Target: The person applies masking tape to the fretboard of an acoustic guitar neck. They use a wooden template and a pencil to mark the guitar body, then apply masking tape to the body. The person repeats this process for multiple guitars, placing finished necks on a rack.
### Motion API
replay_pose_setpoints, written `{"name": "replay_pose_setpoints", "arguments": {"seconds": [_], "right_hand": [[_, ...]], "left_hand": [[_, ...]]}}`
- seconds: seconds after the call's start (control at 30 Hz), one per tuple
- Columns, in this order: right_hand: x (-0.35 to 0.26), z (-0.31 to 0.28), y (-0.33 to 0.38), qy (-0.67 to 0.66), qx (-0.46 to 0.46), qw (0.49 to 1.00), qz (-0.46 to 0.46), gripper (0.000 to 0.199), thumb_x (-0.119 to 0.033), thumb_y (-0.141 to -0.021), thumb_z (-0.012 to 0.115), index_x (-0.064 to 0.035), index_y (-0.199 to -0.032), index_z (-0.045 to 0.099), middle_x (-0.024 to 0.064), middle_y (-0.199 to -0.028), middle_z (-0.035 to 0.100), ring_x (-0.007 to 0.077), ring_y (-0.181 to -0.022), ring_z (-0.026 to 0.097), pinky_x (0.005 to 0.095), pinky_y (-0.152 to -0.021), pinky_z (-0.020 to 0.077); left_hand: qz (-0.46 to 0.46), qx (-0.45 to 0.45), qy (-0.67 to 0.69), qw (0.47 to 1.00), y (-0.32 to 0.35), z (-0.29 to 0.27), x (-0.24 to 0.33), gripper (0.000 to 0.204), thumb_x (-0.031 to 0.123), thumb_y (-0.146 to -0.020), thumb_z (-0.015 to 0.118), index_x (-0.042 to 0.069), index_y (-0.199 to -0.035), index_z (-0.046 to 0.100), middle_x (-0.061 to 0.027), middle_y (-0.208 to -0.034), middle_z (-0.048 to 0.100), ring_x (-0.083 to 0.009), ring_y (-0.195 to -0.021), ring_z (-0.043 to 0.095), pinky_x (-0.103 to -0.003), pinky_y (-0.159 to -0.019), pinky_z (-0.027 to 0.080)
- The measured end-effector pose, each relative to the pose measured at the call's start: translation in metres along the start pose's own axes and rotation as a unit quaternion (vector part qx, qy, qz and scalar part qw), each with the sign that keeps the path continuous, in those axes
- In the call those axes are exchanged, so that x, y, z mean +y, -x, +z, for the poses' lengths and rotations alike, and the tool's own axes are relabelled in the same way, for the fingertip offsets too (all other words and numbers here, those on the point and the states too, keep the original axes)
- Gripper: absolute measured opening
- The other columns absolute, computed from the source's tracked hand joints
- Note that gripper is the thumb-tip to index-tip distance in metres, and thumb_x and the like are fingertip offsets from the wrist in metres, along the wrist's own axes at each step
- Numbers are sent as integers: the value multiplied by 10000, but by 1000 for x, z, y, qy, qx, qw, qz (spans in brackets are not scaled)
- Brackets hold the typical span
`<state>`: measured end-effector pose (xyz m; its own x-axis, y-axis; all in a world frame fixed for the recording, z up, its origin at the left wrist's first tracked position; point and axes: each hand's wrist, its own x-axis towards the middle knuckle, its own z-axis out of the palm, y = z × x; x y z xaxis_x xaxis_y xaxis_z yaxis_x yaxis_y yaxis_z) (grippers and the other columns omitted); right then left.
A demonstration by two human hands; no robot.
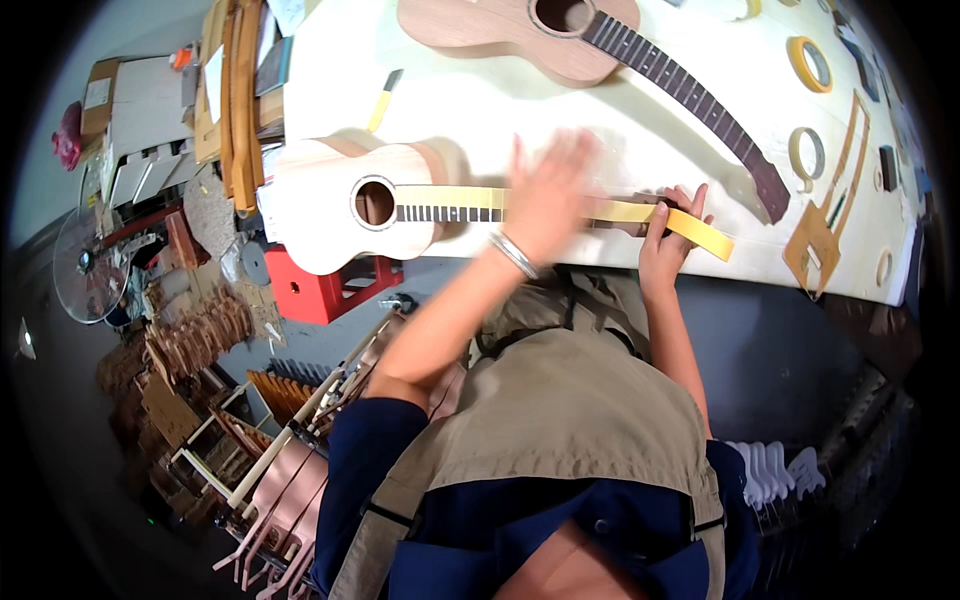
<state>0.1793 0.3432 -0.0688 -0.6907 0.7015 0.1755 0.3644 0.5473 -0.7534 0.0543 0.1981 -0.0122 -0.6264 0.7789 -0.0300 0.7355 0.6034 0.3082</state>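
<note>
Pale ukulele [342,212] lies on the white worktable [480,120], near its front edge, soundhole up, neck running to the person's right. Yellow tape strip [450,194] runs along the far side of the fretboard [448,214]; frets show on the near side. Strip continues past the left hand to the headstock end, tail sticking out free beyond the right hand.

Left hand [548,205]: over the mid-neck, across the tape. Blurred. Fingers extended, pointing away from the person, not curled. Looks flat on the strip; can't tell contact pressure or whether it grips anything.

Right hand [668,245]: at the headstock end. Fingers part-curled and spread, tape passing among them. Can't tell if it's pinching the tape, the headstock or both.

Around: second ukulele [490,28], brown body, dark fretboard, farther back, neck angled toward the right front. Yellow-handled tool [380,108] behind the pale body; tip dark, type unclear. Right side of table: yellow tape roll [796,62], paler tape roll [797,158], wooden jig [800,256] with long thin arms. Red stool [300,290] below the table's left front.
</note>
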Motion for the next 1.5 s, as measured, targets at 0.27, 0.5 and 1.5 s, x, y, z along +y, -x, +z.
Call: {"name": "replay_pose_setpoints", "arguments": {"seconds": [0.27, 0.5, 1.5], "right_hand": [[7, 13, -22, 19, -7, 998, -60, 549, -159, -901, 503, -34, -1391, 289, 36, -1088, 578, 201, -1143, 494, 502, -1080, 64], [10, 13, -25, 33, -11, 997, -65, 542, -152, -879, 525, -71, -1377, 324, 8, -1058, 579, 194, -1121, 476, 516, -1076, 83], [-54, -27, -12, -371, -77, 924, -43, 498, 139, -806, 493, -81, -1215, 313, 128, -1136, 622, 312, -1221, 484, 448, -1109, 163]], "left_hand": [[-345, -11, -197, 917, -11, -19, -276, 269, 228, -812, 636, -10, -937, 627, -131, -1030, 616, -292, -951, 586, -378, -742, 490], [-304, 154, 359, 869, 3, -74, -75, 146, 140, -802, 695, 14, -829, 627, -43, -728, 659, -80, -660, 599, -219, -594, 465], [54, 197, 138, 969, 47, 31, 6, 301, 127, -725, 726, 80, -1009, 639, -61, -750, 651, -189, -641, 622, -284, -527, 491]]}}
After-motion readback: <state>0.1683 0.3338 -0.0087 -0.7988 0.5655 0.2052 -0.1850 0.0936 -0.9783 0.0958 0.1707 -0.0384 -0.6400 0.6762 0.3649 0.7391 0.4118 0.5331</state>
